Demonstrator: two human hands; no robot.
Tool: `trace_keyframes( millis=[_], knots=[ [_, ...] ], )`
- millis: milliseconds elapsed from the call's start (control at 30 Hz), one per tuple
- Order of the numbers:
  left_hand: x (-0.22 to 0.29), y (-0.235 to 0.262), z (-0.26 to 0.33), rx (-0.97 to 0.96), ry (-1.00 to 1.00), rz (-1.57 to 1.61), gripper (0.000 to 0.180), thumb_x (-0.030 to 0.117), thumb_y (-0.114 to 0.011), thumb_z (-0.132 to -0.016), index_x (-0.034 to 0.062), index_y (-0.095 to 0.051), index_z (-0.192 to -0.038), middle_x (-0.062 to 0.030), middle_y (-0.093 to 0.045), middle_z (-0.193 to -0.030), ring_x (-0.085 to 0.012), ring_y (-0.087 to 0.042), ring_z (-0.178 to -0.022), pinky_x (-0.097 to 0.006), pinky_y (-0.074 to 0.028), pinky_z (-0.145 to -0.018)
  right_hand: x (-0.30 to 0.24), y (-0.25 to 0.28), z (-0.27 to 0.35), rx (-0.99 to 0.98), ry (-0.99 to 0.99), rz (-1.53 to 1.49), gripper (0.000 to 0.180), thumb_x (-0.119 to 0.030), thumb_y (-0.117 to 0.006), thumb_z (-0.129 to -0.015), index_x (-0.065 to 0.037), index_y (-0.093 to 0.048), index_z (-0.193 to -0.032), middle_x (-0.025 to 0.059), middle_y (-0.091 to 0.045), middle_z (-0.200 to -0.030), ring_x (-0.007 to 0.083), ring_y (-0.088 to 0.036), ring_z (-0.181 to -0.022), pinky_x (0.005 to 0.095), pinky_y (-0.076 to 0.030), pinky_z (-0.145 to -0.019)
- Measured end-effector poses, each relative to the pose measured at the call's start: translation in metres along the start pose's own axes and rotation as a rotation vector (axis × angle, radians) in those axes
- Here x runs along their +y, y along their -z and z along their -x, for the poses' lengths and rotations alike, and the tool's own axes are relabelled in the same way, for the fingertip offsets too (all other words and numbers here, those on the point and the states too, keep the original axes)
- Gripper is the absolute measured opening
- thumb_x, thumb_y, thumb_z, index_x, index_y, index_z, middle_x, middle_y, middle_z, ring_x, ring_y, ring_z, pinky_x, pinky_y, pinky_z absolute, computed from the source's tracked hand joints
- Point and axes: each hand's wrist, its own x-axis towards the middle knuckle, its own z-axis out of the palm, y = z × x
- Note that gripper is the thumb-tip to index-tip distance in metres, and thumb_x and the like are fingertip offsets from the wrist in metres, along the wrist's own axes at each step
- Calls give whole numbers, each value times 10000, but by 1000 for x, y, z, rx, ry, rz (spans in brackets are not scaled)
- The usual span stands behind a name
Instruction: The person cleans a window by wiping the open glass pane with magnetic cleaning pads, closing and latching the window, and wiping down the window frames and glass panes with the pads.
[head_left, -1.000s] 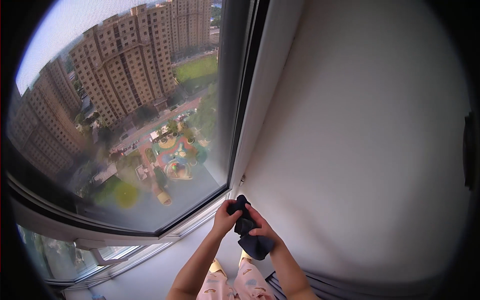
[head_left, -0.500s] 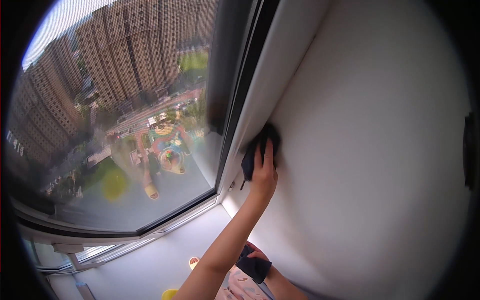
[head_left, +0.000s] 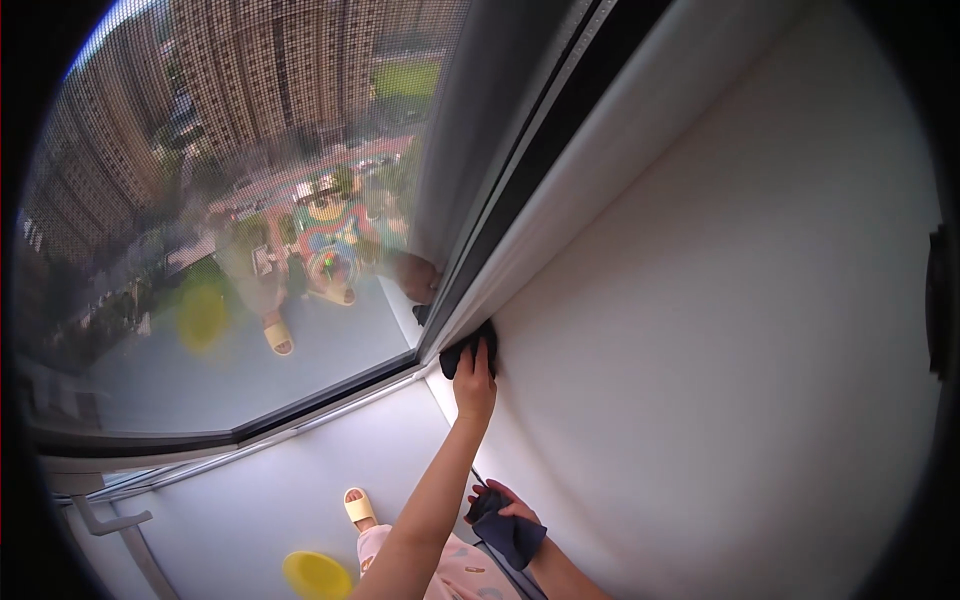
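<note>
My left hand (head_left: 475,388) is stretched forward, fingers closed over a black cloth (head_left: 468,350). The cloth is pressed against the low corner where the white wall (head_left: 690,330) meets the window frame (head_left: 560,225). Closer to my body, my right hand (head_left: 512,500) is curled around a dark blue cloth (head_left: 508,532), part of which hangs over the wrist. A thin dark cord or strap end shows beside that hand. The reflection of my left hand appears in the window glass.
The window (head_left: 250,230) with a mesh screen fills the left; tall buildings and a playground lie far below. A window handle (head_left: 110,515) juts out at lower left. A yellow round object (head_left: 317,575) stands on the pale floor (head_left: 260,480) beside my foot in a yellow slipper (head_left: 358,505).
My left hand has slid the black cloth down and toward me along the wall's edge, into the low corner. The right hand still holds its cloth. The view has shifted.
</note>
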Motion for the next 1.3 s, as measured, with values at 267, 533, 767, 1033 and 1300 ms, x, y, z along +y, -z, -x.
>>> trace_keyframes(
  millis=[267,533,767,1033,1300],
  knots=[
    [11,13,-3,16,143,155,451,-97,-498,-742,16,-550,-1176,-205,-525,-1102,-343,-576,-875,-349,-485,-758,3,1,8,29,-16,-12,682,64,-442,-612,-1,-390,-1289,223,-441,-1271,394,-434,-1183,595,-383,-979],
    [115,90,-51,132,102,484,380,-77,-486,-746,16,-599,-1096,-189,-531,-1031,-301,-562,-897,-318,-465,-780,4,3,8,-163,-22,-91,641,74,-445,-644,-4,-395,-1278,196,-453,-1296,360,-434,-1219,488,-391,-1009],
    [182,129,-133,34,-114,360,420,-76,-520,-717,52,-608,-1107,-213,-497,-1074,-341,-554,-865,-371,-475,-760,-7,-32,22,-163,-2,-114,602,89,-457,-645,-17,-439,-1237,205,-486,-1242,344,-462,-1175,502,-401,-994],
    [139,104,-102,-118,-105,105,418,-36,-559,-720,58,-595,-1125,-235,-496,-1066,-371,-565,-851,-409,-491,-726,-10,-43,36,-102,17,-135,582,98,-464,-646,-14,-455,-1216,209,-498,-1212,353,-469,-1162,531,-413,-973],
    [77,123,-58,-210,198,260,373,15,-516,-760,58,-590,-1123,-197,-516,-1023,-349,-562,-836,-379,-481,-742,-3,-28,16,-149,-27,-166,519,74,-466,-689,8,-464,-1203,211,-524,-1183,342,-499,-1120,451,-417,-985]
  ],
)
